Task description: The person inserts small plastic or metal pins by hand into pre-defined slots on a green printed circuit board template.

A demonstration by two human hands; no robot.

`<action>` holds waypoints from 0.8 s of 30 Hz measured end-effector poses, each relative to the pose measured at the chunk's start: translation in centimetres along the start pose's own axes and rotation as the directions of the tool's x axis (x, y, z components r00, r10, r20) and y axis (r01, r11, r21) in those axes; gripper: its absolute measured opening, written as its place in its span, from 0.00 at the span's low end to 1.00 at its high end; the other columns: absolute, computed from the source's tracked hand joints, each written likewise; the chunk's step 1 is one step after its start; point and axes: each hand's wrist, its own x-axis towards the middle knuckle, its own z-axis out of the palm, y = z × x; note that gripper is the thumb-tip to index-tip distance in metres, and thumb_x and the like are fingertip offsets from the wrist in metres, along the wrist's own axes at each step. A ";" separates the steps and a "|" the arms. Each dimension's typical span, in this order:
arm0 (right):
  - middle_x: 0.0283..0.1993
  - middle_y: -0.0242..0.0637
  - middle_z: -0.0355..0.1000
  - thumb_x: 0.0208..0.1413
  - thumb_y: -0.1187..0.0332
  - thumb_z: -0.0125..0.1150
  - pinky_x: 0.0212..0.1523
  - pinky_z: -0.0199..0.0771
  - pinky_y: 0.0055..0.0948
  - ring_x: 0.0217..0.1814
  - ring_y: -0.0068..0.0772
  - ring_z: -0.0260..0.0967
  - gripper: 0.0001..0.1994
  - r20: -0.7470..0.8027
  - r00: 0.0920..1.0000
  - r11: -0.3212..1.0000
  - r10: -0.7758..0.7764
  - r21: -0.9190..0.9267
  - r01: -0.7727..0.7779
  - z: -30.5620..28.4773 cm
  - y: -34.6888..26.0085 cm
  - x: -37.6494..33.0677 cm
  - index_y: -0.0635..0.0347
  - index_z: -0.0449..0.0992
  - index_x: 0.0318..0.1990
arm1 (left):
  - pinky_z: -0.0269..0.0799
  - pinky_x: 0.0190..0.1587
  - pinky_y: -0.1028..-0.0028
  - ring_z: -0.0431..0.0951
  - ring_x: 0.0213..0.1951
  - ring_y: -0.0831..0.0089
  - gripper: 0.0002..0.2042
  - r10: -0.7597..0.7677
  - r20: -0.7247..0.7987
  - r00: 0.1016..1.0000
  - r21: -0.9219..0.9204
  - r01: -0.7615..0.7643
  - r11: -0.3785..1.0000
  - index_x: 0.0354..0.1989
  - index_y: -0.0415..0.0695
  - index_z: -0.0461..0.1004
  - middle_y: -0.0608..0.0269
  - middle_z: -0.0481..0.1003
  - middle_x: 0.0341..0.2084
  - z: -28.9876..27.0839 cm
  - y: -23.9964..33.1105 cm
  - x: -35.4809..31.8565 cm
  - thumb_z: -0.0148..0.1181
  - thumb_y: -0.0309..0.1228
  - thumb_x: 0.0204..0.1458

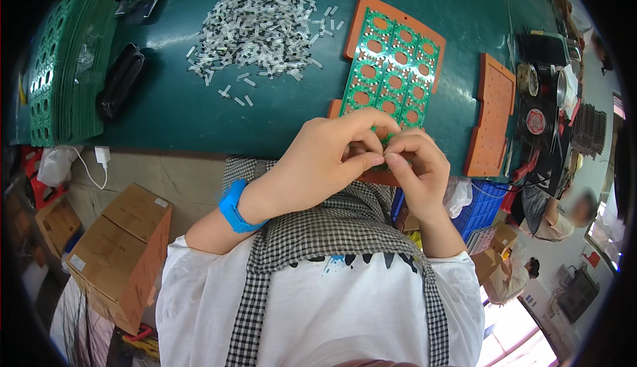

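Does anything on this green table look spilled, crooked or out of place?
Mostly no. The small pale parts lie in a loose heap with a few strays scattered toward the near edge. The green panel sits slanted on its orange tray. Both hands meet at its near end.

Both hands meet at the near edge of a green circuit panel (pixel 393 68) lying on an orange tray (pixel 361 19). The left hand (pixel 325 161) and right hand (pixel 418 168) pinch together, perhaps on 1 small part. Clear pieces (pixel 259 29) are heaped beyond.
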 end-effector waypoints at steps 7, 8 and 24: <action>0.33 0.39 0.69 0.47 0.79 0.61 0.36 0.69 0.35 0.35 0.43 0.69 0.06 0.101 0.968 0.822 -0.229 -0.513 0.248 -0.7 1.8 0.0 0.62 0.72 0.34 | 0.62 0.43 0.64 0.69 0.40 0.62 0.14 0.637 -0.396 0.661 0.908 0.180 0.378 0.39 0.45 0.74 0.64 0.71 0.33 -4.7 -2.8 2.1 0.67 0.29 0.43; 0.33 0.39 0.69 0.47 0.79 0.61 0.36 0.69 0.35 0.35 0.43 0.69 0.06 0.100 0.968 0.822 -0.228 -0.513 0.247 -0.7 1.8 0.0 0.62 0.72 0.34 | 0.61 0.43 0.65 0.68 0.40 0.63 0.12 0.614 -0.412 0.673 0.899 0.191 0.394 0.38 0.45 0.75 0.64 0.70 0.33 -5.1 -3.0 2.1 0.66 0.29 0.43; 0.32 0.35 0.70 0.42 0.77 0.66 0.30 0.70 0.33 0.32 0.37 0.71 0.10 0.122 0.897 0.634 -0.425 -0.667 0.391 -0.3 2.8 -1.0 0.60 0.76 0.35 | 0.61 0.43 0.65 0.70 0.38 0.66 0.06 0.717 -0.306 0.626 0.937 0.064 0.344 0.28 0.47 0.78 0.69 0.74 0.30 -5.8 -3.3 2.3 0.68 0.30 0.42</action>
